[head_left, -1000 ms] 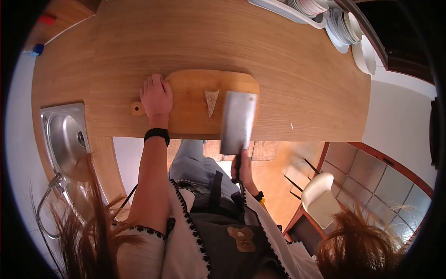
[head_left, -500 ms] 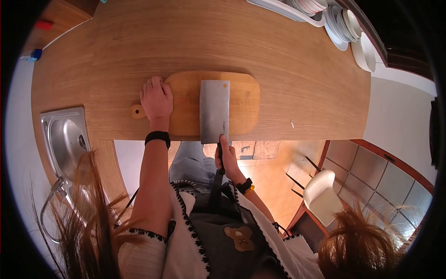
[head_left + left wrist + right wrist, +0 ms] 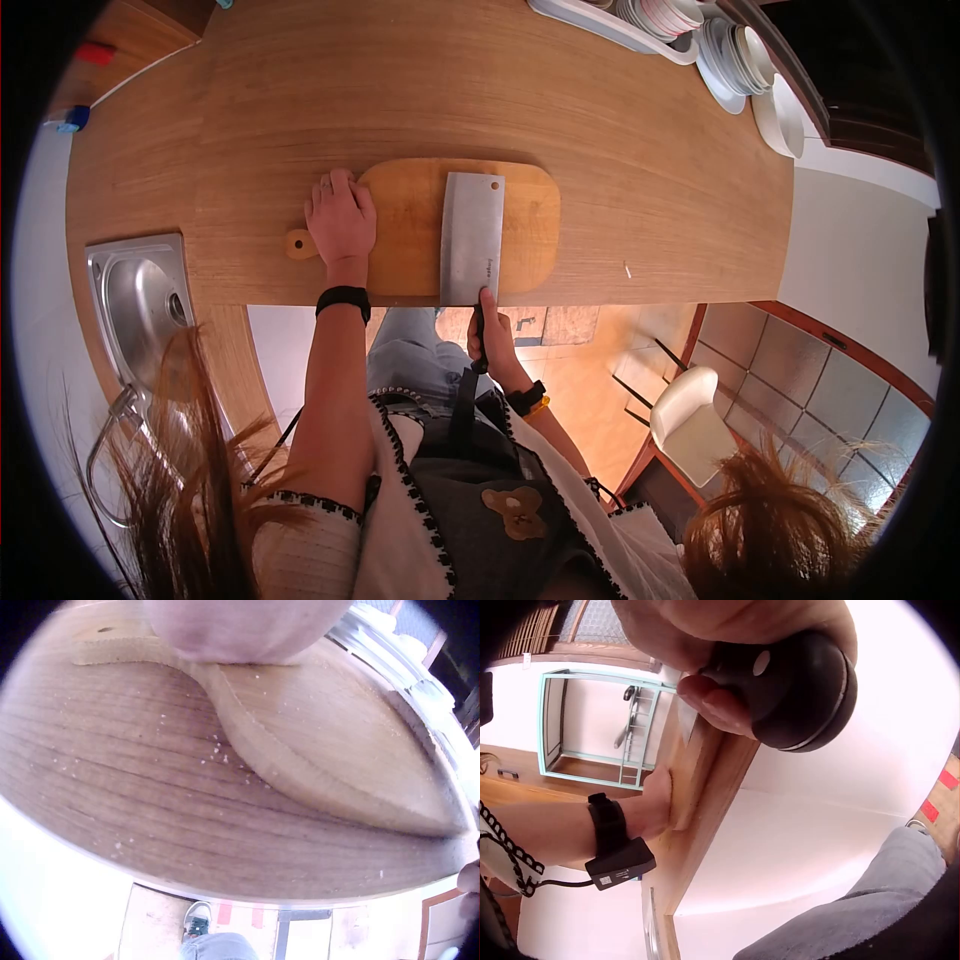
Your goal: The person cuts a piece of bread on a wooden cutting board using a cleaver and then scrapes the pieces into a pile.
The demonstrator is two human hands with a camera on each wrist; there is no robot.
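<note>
A wide cleaver (image 3: 473,235) covers part of the wooden cutting board (image 3: 530,230), its blade pointing away from the body. Its black handle (image 3: 799,690) is gripped by my right hand (image 3: 497,345) just off the counter's front edge, thumb toward the blade. At the board's left end, beside the round handle, rests my left hand (image 3: 342,222), fingers slightly bent. The left wrist view shows the palm (image 3: 244,626) over the board's edge (image 3: 262,754). Whatever lies beneath the blade is hidden.
A steel sink (image 3: 140,285) is at the left. Stacked dishes (image 3: 735,60) and a white bowl (image 3: 778,118) stand at the back right. A small white scrap (image 3: 628,270) lies right of the board. Crumbs (image 3: 217,752) dot the counter. A pale chair (image 3: 690,420) is at the lower right.
The cleaver moved left from the board's right side, over where a small brown triangular piece showed, then slightly right again. That piece is out of sight. My left hand stays at the board's left end.
</note>
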